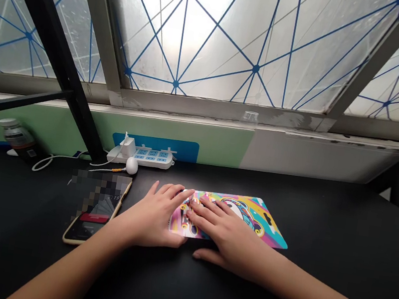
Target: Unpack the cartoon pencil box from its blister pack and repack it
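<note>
We see the printed sheet (254, 220) flat on the black desk (158, 289), the left hand (154, 215) spread at its left end, the right hand (235, 236) laid over it, fingers unclenched.

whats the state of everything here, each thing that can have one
left hand: open, at the sheet's left end
right hand: open, fingers over the sheet
sheet: lying on the table, partly covered
phone: face up, screen lit, partly pixelated
charger: plugged into the strip
strip: charger in, power unclear
bottle: capped
window: seems shut
</note>
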Tool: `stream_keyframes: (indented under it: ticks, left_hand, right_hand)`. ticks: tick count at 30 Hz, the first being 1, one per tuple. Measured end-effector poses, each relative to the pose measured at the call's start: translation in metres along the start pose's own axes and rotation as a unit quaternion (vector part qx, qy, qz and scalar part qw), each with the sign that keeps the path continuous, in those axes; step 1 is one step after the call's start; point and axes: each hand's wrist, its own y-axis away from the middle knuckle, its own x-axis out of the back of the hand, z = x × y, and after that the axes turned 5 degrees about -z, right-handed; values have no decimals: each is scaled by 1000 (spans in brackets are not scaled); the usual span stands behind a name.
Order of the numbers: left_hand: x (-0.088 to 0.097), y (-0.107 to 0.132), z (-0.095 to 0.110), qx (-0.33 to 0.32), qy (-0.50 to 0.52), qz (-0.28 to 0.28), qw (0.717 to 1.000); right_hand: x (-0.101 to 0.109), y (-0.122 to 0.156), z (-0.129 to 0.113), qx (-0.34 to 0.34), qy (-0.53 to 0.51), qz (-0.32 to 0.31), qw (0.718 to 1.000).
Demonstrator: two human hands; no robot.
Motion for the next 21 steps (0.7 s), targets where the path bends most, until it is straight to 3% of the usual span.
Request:
stream_keyframes:
  ticks: [5, 10, 16, 21]
  left_hand:
    - [4, 2, -11, -19, 21, 1, 1000]
    - [7, 2, -11, -15, 31, -18, 999]
    - [9, 4, -9, 4, 6, -35, 999]
    - [5, 5, 4, 4, -24, -56, 998]
  right_hand:
    - [5, -4, -3, -36, -13, -41, 998]
    - [21, 19, 10, -62, -53, -94, 992]
    - [22, 60, 37, -91, -64, -60, 992]
    - [10, 48, 32, -95, -24, -20, 995]
